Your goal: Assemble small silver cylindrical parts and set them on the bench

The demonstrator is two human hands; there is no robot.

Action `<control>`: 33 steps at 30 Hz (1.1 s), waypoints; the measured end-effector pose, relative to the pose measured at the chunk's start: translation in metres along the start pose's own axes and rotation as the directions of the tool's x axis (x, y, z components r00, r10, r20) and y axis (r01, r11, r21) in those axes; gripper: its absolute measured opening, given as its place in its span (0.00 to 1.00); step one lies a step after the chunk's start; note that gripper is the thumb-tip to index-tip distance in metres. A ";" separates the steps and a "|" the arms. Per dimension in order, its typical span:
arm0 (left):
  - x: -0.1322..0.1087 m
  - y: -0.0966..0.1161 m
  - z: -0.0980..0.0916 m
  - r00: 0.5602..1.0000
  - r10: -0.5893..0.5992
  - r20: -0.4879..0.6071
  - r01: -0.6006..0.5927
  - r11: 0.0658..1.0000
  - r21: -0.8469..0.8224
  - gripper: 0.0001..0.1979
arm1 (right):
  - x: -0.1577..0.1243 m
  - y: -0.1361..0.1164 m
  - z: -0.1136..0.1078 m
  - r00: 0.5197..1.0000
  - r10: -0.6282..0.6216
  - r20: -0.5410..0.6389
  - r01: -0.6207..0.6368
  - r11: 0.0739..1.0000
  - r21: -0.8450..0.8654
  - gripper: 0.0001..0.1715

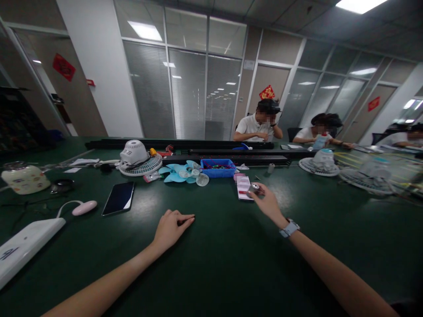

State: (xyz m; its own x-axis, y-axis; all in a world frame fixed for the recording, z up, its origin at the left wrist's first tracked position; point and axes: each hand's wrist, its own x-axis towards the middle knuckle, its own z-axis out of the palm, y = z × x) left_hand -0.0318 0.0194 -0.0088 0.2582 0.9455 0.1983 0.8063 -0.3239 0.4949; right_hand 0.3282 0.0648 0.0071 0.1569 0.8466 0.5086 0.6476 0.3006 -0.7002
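My right hand (pixel 265 199) grips a small silver cylinder (pixel 254 187), which looks like a little motor, between thumb and fingers. It hovers by the right side of an open small box or booklet (pixel 243 188) with white and pink insides and a red mark. To the left, my left hand (pixel 170 229) rests low over the green table, thumb and index finger pinched together. A tiny dark speck shows at those fingertips, too small to name. Beyond the hands lie light-blue fan blades (pixel 181 172) and a blue tray (pixel 218 169) of wires and small parts.
A phone (pixel 119 198), a white power strip (pixel 31 246) and a pink mouse-shaped item (pixel 84 208) lie at left. A white fan housing (pixel 135 156) stands behind. Another cylinder (pixel 271 168) stands back right. Black rails (pixel 231 159) cross the table; co-workers (pixel 256 127) sit beyond.
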 end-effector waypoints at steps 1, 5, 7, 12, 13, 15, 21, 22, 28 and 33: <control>0.000 0.000 0.000 1.000 0.000 -0.001 0.000 1.000 0.003 0.21 | 0.007 0.017 -0.010 0.997 0.032 -0.070 -0.036 0.998 -0.058 0.27; 0.000 0.001 0.000 1.000 0.007 -0.008 -0.007 1.000 0.006 0.21 | 0.020 0.071 -0.031 0.975 0.157 -0.160 -0.188 0.960 -0.206 0.28; 0.000 0.000 0.000 1.000 0.010 -0.012 -0.010 1.000 0.014 0.22 | 0.021 0.084 -0.032 0.971 0.196 -0.138 -0.224 0.947 -0.228 0.26; 0.000 -0.001 0.001 1.000 -0.010 -0.023 0.009 1.000 -0.003 0.25 | 0.019 0.074 -0.030 0.970 0.168 -0.175 -0.212 0.939 -0.271 0.33; 0.001 -0.001 0.002 0.999 -0.023 -0.036 0.022 0.999 -0.030 0.25 | 0.017 0.063 -0.028 0.970 0.101 -0.219 -0.169 0.933 -0.319 0.37; 0.002 -0.002 0.003 0.994 -0.073 -0.077 0.065 0.992 -0.106 0.26 | 0.008 0.031 -0.020 0.962 -0.087 -0.257 -0.027 0.912 -0.409 0.38; 0.004 -0.006 0.007 0.966 -0.212 -0.150 0.172 0.955 -0.243 0.27 | -0.044 -0.073 0.054 0.842 -0.308 0.444 0.381 0.921 -0.082 0.24; 0.003 -0.006 0.007 0.963 -0.218 -0.156 0.174 0.952 -0.253 0.27 | -0.050 -0.084 0.068 0.790 -0.301 0.535 0.375 0.927 -0.032 0.26; 0.000 -0.003 0.004 0.964 -0.205 -0.169 0.157 0.953 -0.261 0.25 | -0.051 -0.105 0.116 0.740 -0.273 0.615 0.361 0.933 -0.020 0.26; 0.000 0.000 0.003 0.969 -0.199 -0.147 0.154 0.950 -0.272 0.24 | -0.047 -0.103 0.122 0.747 -0.267 0.609 0.349 0.937 -0.018 0.19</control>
State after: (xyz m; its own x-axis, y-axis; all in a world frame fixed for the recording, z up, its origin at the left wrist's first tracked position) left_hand -0.0300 0.0193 -0.0115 0.0115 0.9758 0.2184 0.6612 -0.1713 0.7304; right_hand 0.1632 0.0474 -0.0058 -0.5097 0.8198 0.2612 0.6749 0.5692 -0.4695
